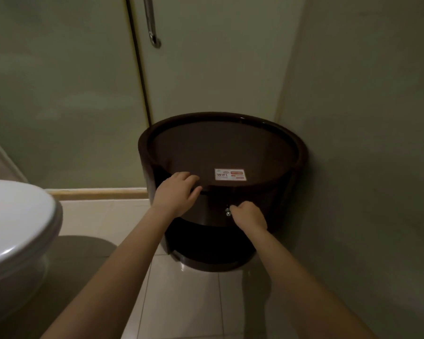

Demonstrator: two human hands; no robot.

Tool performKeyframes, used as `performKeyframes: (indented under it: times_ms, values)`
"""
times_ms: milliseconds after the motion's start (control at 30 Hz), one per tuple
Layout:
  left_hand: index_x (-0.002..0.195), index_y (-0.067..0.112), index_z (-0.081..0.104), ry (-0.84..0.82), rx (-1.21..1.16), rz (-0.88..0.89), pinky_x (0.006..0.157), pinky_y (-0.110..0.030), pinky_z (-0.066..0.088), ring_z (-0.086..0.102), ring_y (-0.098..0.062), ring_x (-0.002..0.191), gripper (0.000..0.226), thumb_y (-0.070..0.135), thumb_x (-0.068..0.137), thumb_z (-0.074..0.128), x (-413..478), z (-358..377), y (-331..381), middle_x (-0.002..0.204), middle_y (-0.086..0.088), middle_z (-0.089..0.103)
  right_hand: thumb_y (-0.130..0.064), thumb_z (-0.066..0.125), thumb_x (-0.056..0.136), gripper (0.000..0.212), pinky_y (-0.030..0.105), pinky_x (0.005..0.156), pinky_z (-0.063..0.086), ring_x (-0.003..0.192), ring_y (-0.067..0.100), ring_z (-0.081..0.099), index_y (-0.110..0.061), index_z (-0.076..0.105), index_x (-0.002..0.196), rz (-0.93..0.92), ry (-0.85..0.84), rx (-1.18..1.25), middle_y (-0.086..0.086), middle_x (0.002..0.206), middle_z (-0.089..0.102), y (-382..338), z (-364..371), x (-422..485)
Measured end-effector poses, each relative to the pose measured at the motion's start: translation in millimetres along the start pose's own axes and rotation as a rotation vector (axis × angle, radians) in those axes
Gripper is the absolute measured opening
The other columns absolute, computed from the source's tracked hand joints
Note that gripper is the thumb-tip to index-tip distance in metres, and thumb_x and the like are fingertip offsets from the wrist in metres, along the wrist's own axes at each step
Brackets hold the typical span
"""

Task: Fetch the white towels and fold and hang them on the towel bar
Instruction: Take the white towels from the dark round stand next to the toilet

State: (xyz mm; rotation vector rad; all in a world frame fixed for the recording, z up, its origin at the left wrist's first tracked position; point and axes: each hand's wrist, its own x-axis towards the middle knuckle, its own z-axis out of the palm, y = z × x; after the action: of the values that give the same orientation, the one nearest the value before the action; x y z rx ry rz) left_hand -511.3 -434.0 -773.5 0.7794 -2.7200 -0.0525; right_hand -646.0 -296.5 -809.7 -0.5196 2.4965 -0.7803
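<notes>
A round dark-brown cabinet [230, 143] stands in the corner, with a WIFI sticker [229, 174] on its top. My left hand [178, 194] rests on the cabinet's front top edge, fingers spread and lightly bent over the rim. My right hand [249, 216] is curled at the small metal knob [228, 212] on the cabinet's front, its fingertips at the knob. No white towels are in view. The inside of the cabinet is hidden.
A white toilet [15, 228] fills the lower left. A frosted glass shower door with a metal handle [152, 23] rises behind the cabinet. A wall runs along the right. Pale floor tiles [194, 302] lie between me and the cabinet.
</notes>
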Motion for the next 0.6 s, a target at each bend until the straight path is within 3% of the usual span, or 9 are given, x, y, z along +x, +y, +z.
performKeyframes:
  times_ms: [200,367,600]
  values:
    - [0.132,0.024,0.051,0.056,-0.034,-0.007,0.093,-0.033,0.046,0.047,-0.017,0.125,0.040,0.039,0.095,0.044,-2,18,-6,0.134,0.001,0.051,-0.036,0.051,0.094,0.022,0.032,0.075,0.050,0.086,0.019,0.061,-0.016,0.058,0.091,0.052,-0.030,0.051,0.002,0.089,0.060,-3,26,20]
    - [0.134,0.023,0.049,0.039,-0.048,-0.017,0.097,-0.035,0.043,0.041,-0.019,0.131,0.042,0.038,0.096,0.044,-3,19,-7,0.140,-0.002,0.047,-0.036,0.054,0.092,0.025,0.034,0.073,0.053,0.087,0.023,0.064,-0.014,0.065,0.100,0.042,0.058,0.038,0.005,0.096,0.066,2,34,22]
    - [0.134,0.021,0.049,0.018,-0.038,-0.024,0.097,-0.038,0.044,0.043,-0.021,0.129,0.041,0.037,0.096,0.044,-1,17,-3,0.137,-0.002,0.049,-0.037,0.056,0.090,0.025,0.033,0.070,0.052,0.085,0.024,0.066,-0.014,0.067,0.094,0.047,0.076,0.062,0.005,0.092,0.069,3,32,17]
